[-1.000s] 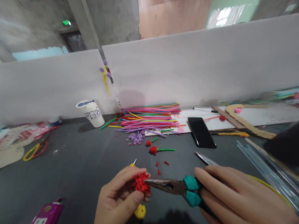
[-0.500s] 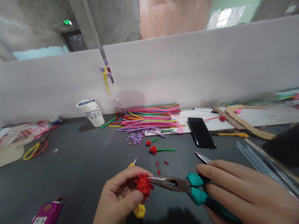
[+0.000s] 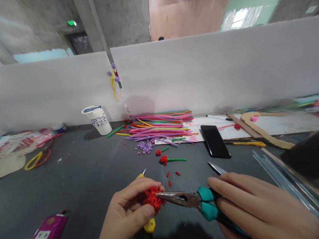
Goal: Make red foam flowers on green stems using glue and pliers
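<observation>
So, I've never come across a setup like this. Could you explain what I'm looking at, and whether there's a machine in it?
There's no machine at work here: these are a person's own bare hands. The view comes from a camera worn on that person's head, looking forward and down.

The left hand holds a spiky red ball. The right hand holds long-nosed pliers, their tips at the ball; whether they grip it, I can't tell.

On the dark tabletop, beyond the hands, lie two red-headed green stems, small purple pieces, a heap of colourful strips and a phone. A white cup stands farther left.
</observation>
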`<state>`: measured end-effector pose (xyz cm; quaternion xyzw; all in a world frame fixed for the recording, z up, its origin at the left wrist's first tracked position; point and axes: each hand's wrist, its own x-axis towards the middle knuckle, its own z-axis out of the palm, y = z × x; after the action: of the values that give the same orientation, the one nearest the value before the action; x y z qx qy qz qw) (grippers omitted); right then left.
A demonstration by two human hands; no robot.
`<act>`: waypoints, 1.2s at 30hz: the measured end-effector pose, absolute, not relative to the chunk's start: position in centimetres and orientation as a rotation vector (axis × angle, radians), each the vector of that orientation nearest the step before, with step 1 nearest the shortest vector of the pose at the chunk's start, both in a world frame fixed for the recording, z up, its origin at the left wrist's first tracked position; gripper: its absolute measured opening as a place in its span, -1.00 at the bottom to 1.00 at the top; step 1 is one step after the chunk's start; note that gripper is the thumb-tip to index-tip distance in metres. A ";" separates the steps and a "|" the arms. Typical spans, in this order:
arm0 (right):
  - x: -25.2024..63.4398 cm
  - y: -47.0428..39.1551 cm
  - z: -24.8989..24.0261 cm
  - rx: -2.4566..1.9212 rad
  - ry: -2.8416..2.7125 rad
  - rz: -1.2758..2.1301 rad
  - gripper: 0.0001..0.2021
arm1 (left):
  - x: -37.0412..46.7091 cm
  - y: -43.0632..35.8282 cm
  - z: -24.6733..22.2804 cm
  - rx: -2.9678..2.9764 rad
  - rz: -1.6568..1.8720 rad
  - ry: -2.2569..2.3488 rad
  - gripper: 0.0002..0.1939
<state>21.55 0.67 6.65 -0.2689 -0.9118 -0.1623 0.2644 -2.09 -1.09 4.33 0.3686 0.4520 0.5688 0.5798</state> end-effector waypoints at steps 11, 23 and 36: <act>20.2 0.3 5.7 -0.875 -2.339 -0.434 -0.56 | -1.9 -1.3 3.7 0.981 1.438 1.240 -0.78; 19.6 0.3 5.6 -0.841 -2.264 -0.425 -0.62 | -1.5 -1.7 4.8 0.823 1.425 1.060 -0.66; 20.2 0.2 5.2 -0.830 -2.290 -0.435 -0.68 | -1.9 -1.5 4.7 0.857 1.398 1.074 -0.77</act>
<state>20.17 0.15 5.17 -0.3170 -0.8745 -0.1660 0.3275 -1.87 -1.46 4.75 0.3631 0.4550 0.5922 0.5571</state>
